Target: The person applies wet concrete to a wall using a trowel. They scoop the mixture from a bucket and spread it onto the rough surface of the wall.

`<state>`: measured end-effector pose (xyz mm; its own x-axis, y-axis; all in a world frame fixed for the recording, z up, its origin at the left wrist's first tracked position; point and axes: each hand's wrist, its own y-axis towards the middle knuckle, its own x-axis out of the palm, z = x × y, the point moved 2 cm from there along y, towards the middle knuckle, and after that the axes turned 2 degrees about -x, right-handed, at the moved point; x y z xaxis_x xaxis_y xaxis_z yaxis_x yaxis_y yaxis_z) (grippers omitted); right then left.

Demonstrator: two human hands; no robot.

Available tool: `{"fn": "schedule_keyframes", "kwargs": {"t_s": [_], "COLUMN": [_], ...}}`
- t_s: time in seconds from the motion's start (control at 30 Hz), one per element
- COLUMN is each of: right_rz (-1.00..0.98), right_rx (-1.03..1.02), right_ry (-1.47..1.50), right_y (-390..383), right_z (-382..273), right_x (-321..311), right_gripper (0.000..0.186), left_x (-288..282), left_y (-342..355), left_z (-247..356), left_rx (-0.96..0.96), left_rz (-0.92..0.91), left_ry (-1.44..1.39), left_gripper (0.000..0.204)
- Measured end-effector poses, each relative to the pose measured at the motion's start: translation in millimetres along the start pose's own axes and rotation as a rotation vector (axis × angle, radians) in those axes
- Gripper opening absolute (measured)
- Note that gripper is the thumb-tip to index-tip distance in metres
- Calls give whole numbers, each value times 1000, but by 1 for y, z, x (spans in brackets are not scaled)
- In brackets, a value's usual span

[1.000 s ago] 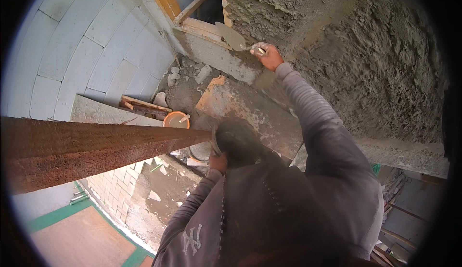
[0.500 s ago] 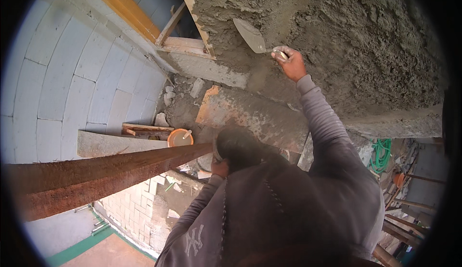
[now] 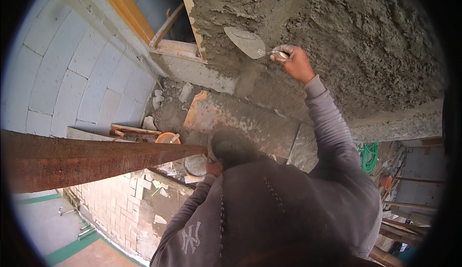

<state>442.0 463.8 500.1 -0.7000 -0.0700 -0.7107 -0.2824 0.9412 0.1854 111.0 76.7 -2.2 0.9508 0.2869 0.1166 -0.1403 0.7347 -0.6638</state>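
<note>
My right hand (image 3: 294, 63) is closed round the handle of a pointed trowel (image 3: 246, 42). The trowel's grey blade lies against, or close to, a mortar-covered wall (image 3: 346, 41), its tip turned left. Low in the middle, my left hand (image 3: 214, 167) is partly hidden, its fingers curled at the edge of a dark rounded shape (image 3: 235, 146). That shape is blurred, and what the hand grips cannot be made out. A mortar-stained board (image 3: 245, 118) lies below the wall.
A reddish-brown wooden beam (image 3: 96, 163) crosses from the left toward my left hand. Behind it sit an orange bucket (image 3: 167, 137) and a round container (image 3: 195, 165). An opening with a wooden frame (image 3: 179, 47) stands upper left, beside a block wall (image 3: 77, 65). A green hose (image 3: 369, 157) lies right.
The view has shifted and turned slightly. The trowel has tilted so its tip sits lower and farther left in view. Both hands keep their grips.
</note>
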Motion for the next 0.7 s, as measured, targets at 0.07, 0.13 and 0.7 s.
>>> {"fn": "schedule_keyframes", "kwargs": {"t_s": [0.07,0.13,0.7], "right_rz": [-4,69,167], "right_rx": [31,23,-206], "right_ry": [6,-41,-108], "right_y": [16,32,-28], "right_z": [6,12,-76], "right_x": [12,13,-64], "right_gripper": [35,35,36], "left_x": [3,20,27], "left_y": [-4,-27,-31], "left_z": [6,41,41], "left_rx": [49,173,-125], "left_rz": [25,18,-24], "left_ry": [184,493,-487], "left_gripper": [49,50,48]}}
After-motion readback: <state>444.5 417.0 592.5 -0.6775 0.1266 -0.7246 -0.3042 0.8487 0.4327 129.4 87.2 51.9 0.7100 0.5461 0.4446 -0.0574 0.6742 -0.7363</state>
